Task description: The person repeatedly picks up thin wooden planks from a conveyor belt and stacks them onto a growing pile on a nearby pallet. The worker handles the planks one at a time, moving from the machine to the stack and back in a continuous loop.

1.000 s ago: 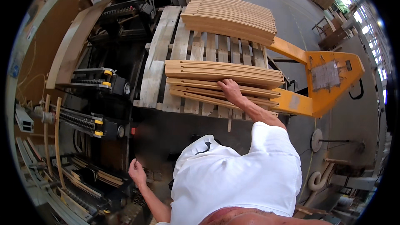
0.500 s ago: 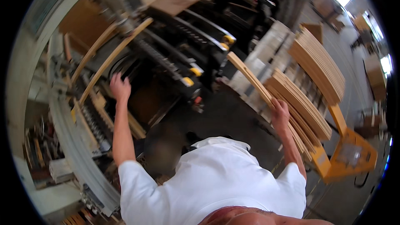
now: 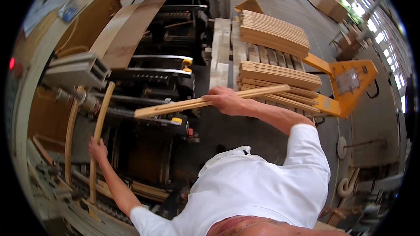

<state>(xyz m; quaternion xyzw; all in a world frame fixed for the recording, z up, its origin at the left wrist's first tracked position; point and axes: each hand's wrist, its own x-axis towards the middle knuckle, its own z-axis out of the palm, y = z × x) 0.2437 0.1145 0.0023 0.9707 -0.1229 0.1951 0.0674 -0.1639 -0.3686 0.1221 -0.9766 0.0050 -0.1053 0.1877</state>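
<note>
My right hand (image 3: 226,100) is closed round a long, pale wooden strip (image 3: 175,106), holding it crosswise in front of me with a groove along its face. Its left end hangs over the machine's rails, its right end over the stacked strips. On the left, my left hand (image 3: 98,150) wraps round another wooden strip (image 3: 103,113), which stands in the machine below a metal clamp head (image 3: 89,100). Beside that one, farther left, is a similar strip (image 3: 71,140).
Stacked wooden strips (image 3: 275,32) and a second, lower stack (image 3: 280,75) lie on a pallet (image 3: 222,46) over a yellow pallet jack (image 3: 352,81). Brown boards (image 3: 131,30) rest across the machine at the far left. Yellow-tipped rails (image 3: 162,71) jut toward the pallet.
My right hand has swung the strip leftward from beside the stacks. My left hand has come down onto the standing strip and gripped it. The view has turned right.
</note>
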